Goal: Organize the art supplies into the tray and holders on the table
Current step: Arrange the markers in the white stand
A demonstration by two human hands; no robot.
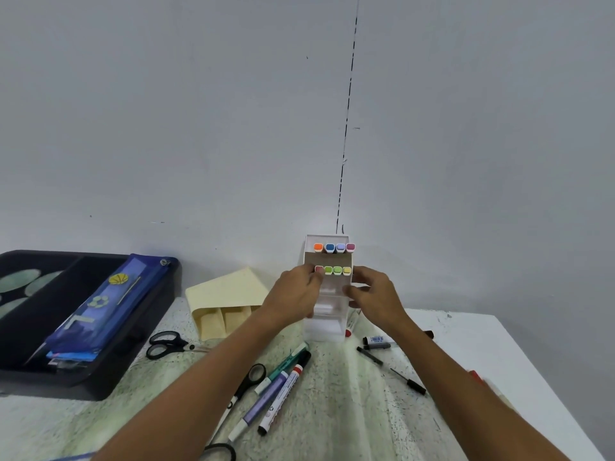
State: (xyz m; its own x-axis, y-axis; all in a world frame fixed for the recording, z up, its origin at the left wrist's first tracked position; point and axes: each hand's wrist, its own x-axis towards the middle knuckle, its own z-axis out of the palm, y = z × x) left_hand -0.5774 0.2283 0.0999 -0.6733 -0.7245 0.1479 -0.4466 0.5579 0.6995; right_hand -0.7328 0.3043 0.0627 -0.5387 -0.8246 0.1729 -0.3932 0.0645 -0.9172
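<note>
Against a plain grey wall, at the tabletop's far edge, a white tiered holder [327, 304] is gripped on both sides: the left hand [296, 294] and right hand [372, 294] have fingers curled round its walls. Two rows of colour-capped markers [333, 257] are already seated. It should be steadied squarely before loose markers [283, 394] near the front edge are added.

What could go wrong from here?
1. Both hands, left hand and right hand, hold the tall white marker holder; a tilt might spill its two marker rows.
2. The red-capped marker lies against its base, so shifting the holder could roll it.
</note>
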